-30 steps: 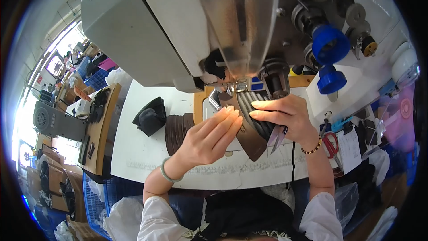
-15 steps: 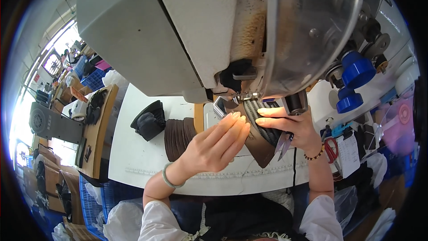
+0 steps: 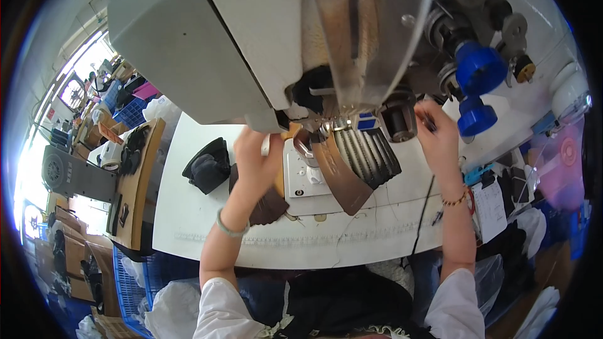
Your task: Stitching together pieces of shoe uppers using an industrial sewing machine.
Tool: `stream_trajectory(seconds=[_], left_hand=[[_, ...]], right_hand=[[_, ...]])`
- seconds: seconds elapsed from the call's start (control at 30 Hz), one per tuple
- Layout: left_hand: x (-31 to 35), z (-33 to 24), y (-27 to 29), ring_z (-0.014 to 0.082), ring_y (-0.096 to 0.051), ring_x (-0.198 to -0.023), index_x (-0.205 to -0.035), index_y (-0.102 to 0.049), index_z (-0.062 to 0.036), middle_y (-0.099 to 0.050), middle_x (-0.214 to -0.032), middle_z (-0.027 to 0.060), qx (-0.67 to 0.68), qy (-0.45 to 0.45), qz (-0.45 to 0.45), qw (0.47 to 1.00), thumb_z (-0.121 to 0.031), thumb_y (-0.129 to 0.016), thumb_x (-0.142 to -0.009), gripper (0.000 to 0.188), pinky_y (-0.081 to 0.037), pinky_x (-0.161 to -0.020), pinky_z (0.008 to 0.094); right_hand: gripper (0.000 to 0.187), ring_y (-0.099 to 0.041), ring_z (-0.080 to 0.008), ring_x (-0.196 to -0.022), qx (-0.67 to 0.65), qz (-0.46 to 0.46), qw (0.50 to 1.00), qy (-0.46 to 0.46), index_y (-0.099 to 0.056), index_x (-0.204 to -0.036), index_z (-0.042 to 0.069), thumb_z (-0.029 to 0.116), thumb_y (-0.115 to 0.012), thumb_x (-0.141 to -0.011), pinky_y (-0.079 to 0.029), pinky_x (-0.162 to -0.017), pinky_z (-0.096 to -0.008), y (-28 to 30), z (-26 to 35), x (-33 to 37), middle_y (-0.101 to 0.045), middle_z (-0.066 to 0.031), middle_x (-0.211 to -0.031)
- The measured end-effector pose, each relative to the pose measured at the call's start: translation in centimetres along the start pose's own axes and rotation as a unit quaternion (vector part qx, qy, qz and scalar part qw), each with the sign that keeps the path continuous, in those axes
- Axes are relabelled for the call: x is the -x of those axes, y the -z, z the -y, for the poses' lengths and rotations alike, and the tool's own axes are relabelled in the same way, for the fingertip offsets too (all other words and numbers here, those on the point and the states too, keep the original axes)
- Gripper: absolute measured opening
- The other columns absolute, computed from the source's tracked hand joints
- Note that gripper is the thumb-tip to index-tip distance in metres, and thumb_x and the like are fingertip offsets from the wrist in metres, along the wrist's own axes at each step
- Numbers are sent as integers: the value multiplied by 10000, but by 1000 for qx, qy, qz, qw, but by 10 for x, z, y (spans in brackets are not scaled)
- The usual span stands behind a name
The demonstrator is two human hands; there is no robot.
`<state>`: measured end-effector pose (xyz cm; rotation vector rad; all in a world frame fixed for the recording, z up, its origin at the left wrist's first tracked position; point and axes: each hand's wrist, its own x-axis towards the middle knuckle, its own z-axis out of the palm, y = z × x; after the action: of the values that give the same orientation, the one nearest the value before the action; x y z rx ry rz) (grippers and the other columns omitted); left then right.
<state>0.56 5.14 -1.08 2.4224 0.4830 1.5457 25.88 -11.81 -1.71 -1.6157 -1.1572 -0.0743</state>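
Below the sewing machine head (image 3: 251,37) lies a curved brown piece (image 3: 339,176), its pointed end toward me, beside a ribbed grey-and-black bundle (image 3: 370,154). My left hand (image 3: 254,160) is over a stack of brown pieces (image 3: 270,207), left of the needle area; its fingertips are partly hidden behind the machine head. Right of the machine, my right hand (image 3: 438,141) is closed around scissors (image 3: 430,122), of which only a dark part shows between the fingers. Neither hand touches the curved brown piece.
A black folded piece (image 3: 209,166) lies on the white table (image 3: 207,245) at left. Blue knobs (image 3: 478,69) stick out from the machine at upper right. Loose threads and a black cord (image 3: 424,220) lie near the front edge. A blue basket (image 3: 129,289) stands below left.
Both hands have let go of the brown piece and ribbed bundle. My left hand moved left to the brown stack; my right hand moved away to the right. The view has shifted slightly.
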Motion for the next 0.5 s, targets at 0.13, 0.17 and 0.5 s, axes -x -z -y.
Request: stream_trajectory(seconds=[0.13,0.17,0.5], left_hand=[[-19,34,-28,218,-602,-995,-1055,-626,30,-662,-1011,116,-121,230,219,941,-72,-606,-869,213,-459,-858,348],[-18,50,-38,203,-593,-1003,-1058,-627,32,-659,-1014,104,-6,231,221,947,-86,-608,-872,221,-458,-862,350],[22,117,-83,253,-557,-1133,-1250,-563,-35,-603,-1220,121,247,240,237,908,-77,-631,-858,400,-423,-975,332]], right_hand=[[127,-570,-294,-831,67,46,991,104,-579,-901,-37,-21,-621,-782,-463,-746,-352,-7,29,-16,-607,-139,-906],[164,-555,-332,-895,90,53,982,158,-579,-901,-31,-40,-614,-741,-461,-793,-376,-5,30,-19,-590,-160,-925],[208,-543,-331,-919,192,35,906,377,-586,-859,-13,25,-648,-664,-444,-842,-404,-19,35,-33,-607,-129,-904]])
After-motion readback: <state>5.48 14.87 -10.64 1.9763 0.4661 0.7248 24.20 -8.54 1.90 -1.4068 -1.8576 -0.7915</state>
